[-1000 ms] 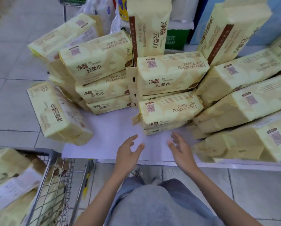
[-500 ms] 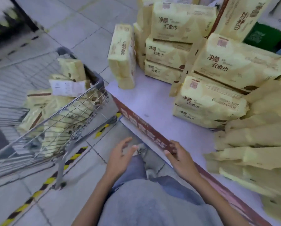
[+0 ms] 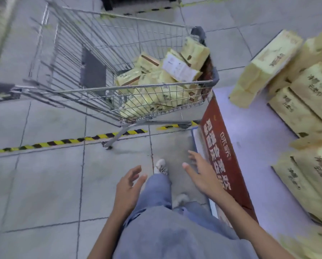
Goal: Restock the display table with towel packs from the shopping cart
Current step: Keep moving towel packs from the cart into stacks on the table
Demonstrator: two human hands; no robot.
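Both empty, fingers spread: your left hand (image 3: 127, 186) and right hand (image 3: 203, 174). Jolting the cart (image 3: 137, 86) could topple the leaning pack (image 3: 265, 66).

The lone head view looks steeply down, shopping cart (image 3: 130, 71) ahead, display table (image 3: 259, 146) at right.

The light here is flat and even, falling from overhead, moderately bright. Only a faint soft shadow sits on the floor (image 3: 44, 184) under the shopping cart (image 3: 130, 88). The table (image 3: 259, 146) top takes a bluish cast. Motion blur smears the cart's left side and the towel packs (image 3: 306, 176) at the right edge, leaving their print unreadable. The striped tape (image 3: 63, 142) bows with the wide lens.
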